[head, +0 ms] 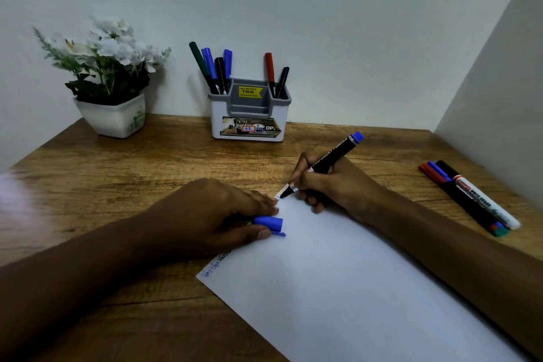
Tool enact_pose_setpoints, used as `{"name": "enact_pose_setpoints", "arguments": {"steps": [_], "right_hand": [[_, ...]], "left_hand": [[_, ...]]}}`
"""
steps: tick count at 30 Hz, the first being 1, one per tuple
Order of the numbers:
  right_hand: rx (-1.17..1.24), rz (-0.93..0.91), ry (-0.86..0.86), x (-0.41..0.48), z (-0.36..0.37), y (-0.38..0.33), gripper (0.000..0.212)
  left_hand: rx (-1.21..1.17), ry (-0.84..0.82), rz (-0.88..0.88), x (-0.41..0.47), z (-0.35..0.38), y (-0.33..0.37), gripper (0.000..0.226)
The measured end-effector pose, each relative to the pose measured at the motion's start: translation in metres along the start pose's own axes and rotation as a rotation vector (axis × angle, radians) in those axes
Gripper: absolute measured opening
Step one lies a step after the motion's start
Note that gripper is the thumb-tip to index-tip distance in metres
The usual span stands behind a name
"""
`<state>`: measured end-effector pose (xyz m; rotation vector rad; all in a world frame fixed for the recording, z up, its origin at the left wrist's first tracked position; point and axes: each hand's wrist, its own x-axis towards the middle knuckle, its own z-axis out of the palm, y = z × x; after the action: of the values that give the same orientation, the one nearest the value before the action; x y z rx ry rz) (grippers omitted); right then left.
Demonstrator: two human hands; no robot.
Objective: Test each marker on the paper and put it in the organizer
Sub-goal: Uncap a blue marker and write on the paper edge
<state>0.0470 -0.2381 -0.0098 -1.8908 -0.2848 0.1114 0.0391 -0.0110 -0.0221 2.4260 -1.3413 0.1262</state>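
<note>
Paper (338,273) under both hands; right hand (332,185) grips marker (326,161), tip on paper.

organizer (249,114) at the table's (88,173) back, plant pot (113,117) to its left, paper (338,279) in front, loose markers (467,197) right.

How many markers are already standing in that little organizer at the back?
6. Four stand in the left compartment of the organizer: green, two blue and black. Red and black stand in the right one. Shorter ones could be hidden inside.
</note>
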Motion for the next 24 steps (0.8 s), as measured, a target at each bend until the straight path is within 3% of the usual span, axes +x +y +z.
{"name": "enact_pose_setpoints", "arguments": {"steps": [12,24], "right_hand": [[0.01,0.022,0.026,0.0016,0.0006,0.0007,0.009],[0.015,0.039,0.051,0.0023,0.0012,-0.0005,0.007]], "left_hand": [[0.001,-0.011,-0.02,0.0,-0.0007,0.0014,0.054],[-0.008,-0.03,-0.036,0.0009,0.0007,-0.0012,0.068]]}}
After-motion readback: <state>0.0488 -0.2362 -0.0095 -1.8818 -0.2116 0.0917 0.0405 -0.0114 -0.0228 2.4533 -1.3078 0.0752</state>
